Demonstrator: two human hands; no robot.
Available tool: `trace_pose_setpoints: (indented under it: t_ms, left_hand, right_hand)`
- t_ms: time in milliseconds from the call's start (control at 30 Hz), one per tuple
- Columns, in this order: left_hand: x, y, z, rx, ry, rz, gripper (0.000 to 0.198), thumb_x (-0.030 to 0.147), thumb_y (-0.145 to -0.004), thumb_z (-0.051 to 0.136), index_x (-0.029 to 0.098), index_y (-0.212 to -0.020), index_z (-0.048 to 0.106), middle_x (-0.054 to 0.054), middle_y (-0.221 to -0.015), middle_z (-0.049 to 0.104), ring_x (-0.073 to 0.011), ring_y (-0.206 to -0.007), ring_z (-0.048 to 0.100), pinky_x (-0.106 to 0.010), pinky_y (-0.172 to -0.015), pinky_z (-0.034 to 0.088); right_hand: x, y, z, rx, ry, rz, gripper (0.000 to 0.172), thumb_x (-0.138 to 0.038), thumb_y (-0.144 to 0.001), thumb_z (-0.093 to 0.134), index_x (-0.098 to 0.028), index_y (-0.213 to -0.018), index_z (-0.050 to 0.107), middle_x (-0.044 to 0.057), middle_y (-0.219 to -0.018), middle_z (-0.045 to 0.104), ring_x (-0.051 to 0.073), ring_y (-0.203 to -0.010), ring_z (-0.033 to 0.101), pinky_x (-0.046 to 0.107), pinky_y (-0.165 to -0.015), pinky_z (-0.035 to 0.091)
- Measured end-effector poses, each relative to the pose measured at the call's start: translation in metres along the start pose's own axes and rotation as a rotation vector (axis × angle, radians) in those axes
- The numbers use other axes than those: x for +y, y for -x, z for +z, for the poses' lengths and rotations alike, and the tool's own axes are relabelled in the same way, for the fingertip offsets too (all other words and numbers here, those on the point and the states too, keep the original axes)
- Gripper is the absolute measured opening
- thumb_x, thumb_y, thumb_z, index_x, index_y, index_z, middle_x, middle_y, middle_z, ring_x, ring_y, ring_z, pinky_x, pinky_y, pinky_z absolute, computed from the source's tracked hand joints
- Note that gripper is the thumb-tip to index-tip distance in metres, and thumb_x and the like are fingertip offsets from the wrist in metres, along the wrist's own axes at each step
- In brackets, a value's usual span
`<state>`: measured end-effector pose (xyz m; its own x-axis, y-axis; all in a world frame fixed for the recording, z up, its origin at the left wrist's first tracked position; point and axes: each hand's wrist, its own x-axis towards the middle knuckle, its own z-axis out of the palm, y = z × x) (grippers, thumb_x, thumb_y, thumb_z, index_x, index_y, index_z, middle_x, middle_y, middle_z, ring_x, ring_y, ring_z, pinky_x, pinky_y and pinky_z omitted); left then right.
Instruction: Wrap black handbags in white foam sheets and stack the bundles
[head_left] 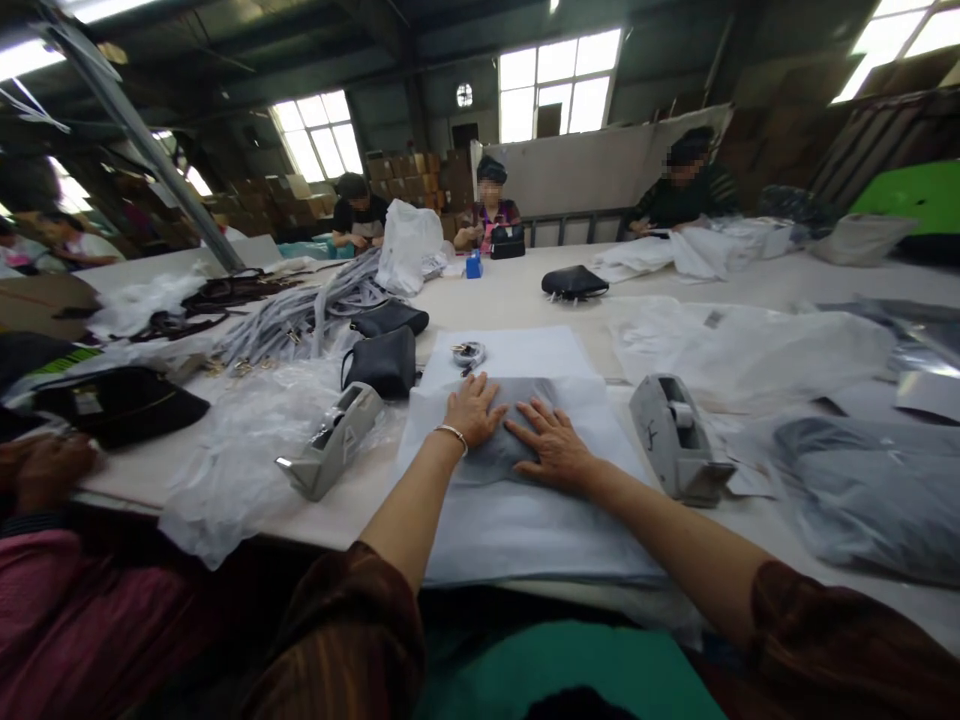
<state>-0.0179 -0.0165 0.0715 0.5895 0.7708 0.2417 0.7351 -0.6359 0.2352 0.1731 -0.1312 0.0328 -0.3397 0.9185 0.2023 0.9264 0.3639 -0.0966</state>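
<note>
My left hand (472, 410) and my right hand (551, 445) lie flat, fingers spread, side by side on a grey wrapped bundle (517, 400). The bundle rests on a stack of white tissue sheets (517, 520) at the near edge of the table. A bracelet circles my left wrist. A small roll of tape (469, 353) lies just beyond the bundle on the white paper.
Grey tape dispensers stand left (330, 440) and right (675, 435) of the sheets. Black handbags (384, 362), grey straps (300, 315) and clear plastic bags (247, 450) lie to the left. A bagged grey item (870, 500) lies right. Other people work across the table (525, 295).
</note>
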Motion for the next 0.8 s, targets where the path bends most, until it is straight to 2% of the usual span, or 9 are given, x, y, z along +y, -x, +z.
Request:
trace_pose_setpoints:
  t_ms: [67,133,200,300,367,433,533,633,800]
  left_hand:
    - [-0.017,0.003,0.026,0.038,0.089,-0.09,0.065,0.054,-0.096,0.047,0.022,-0.152,0.039,-0.013,-0.165,0.019,-0.0351,-0.152,0.017,-0.058,-0.12,0.026]
    - [-0.036,0.007,0.043,0.095,0.21,-0.13,0.067,0.053,-0.098,0.044,0.019,-0.155,0.032,-0.015,-0.166,0.016,-0.0317,-0.153,0.015,-0.053,-0.122,0.024]
    - [-0.051,0.01,0.05,0.109,0.312,-0.139,0.066,0.049,-0.1,0.04,0.018,-0.156,0.028,-0.014,-0.164,0.022,-0.0271,-0.153,0.017,-0.048,-0.124,0.025]
    - [-0.06,0.01,0.042,0.066,0.327,-0.136,0.064,0.044,-0.1,0.04,0.015,-0.156,0.025,-0.015,-0.161,0.031,-0.0246,-0.151,0.024,-0.045,-0.123,0.027]
    - [-0.055,0.01,0.028,0.033,0.241,-0.135,0.065,0.043,-0.098,0.045,0.011,-0.153,0.032,-0.018,-0.157,0.037,-0.0278,-0.148,0.032,-0.047,-0.121,0.032]
    - [-0.041,0.012,0.013,0.087,0.116,-0.113,0.063,0.044,-0.095,0.051,0.01,-0.147,0.042,-0.02,-0.153,0.041,-0.0319,-0.145,0.037,-0.049,-0.119,0.034]
    - [-0.012,0.021,0.001,0.172,-0.019,0.1,0.056,0.048,-0.095,0.051,0.018,-0.142,0.051,-0.015,-0.157,0.038,-0.0329,-0.147,0.03,-0.051,-0.119,0.031]
    - [0.01,0.033,0.01,0.041,-0.063,0.297,0.055,0.05,-0.097,0.047,0.026,-0.146,0.047,-0.008,-0.159,0.038,-0.0327,-0.149,0.026,-0.056,-0.12,0.026]
    - [0.015,0.044,0.028,-0.034,-0.105,0.267,0.065,0.058,-0.095,0.048,0.032,-0.153,0.036,-0.006,-0.163,0.029,-0.0358,-0.152,0.016,-0.063,-0.118,0.018]
  right_hand:
    - [0.001,-0.001,0.001,0.001,0.005,-0.005,0.081,-0.066,-0.086,0.061,-0.033,-0.156,0.035,0.013,-0.165,0.017,0.041,-0.15,0.012,0.063,-0.114,0.016]
    - [0.002,-0.001,0.001,-0.001,0.007,-0.007,0.08,-0.066,-0.087,0.061,-0.033,-0.155,0.035,0.013,-0.166,0.016,0.04,-0.15,0.012,0.063,-0.115,0.015]
    - [0.003,-0.001,0.002,-0.003,0.005,-0.002,0.08,-0.067,-0.087,0.06,-0.033,-0.155,0.036,0.012,-0.166,0.015,0.04,-0.15,0.012,0.062,-0.114,0.016]
    - [0.004,-0.002,0.002,-0.01,0.006,0.005,0.08,-0.067,-0.087,0.059,-0.033,-0.155,0.036,0.012,-0.166,0.016,0.04,-0.15,0.012,0.061,-0.114,0.016]
    - [0.004,-0.002,0.002,-0.018,0.009,0.003,0.08,-0.067,-0.088,0.058,-0.032,-0.155,0.035,0.013,-0.166,0.016,0.04,-0.15,0.012,0.062,-0.114,0.016]
    - [0.005,-0.002,0.003,-0.019,0.01,0.002,0.079,-0.067,-0.088,0.057,-0.032,-0.156,0.035,0.013,-0.166,0.015,0.041,-0.15,0.012,0.062,-0.113,0.017]
    - [0.006,-0.002,0.005,-0.018,0.011,-0.002,0.08,-0.066,-0.088,0.058,-0.032,-0.156,0.034,0.013,-0.166,0.015,0.042,-0.149,0.012,0.064,-0.112,0.018]
    - [0.008,-0.002,0.005,-0.016,0.008,-0.012,0.083,-0.063,-0.086,0.063,-0.03,-0.156,0.033,0.015,-0.165,0.017,0.043,-0.149,0.013,0.065,-0.112,0.019]
    - [0.019,0.007,0.004,-0.013,0.005,-0.099,0.083,-0.055,-0.085,0.068,-0.031,-0.157,0.032,0.014,-0.165,0.016,0.042,-0.15,0.011,0.065,-0.113,0.017]
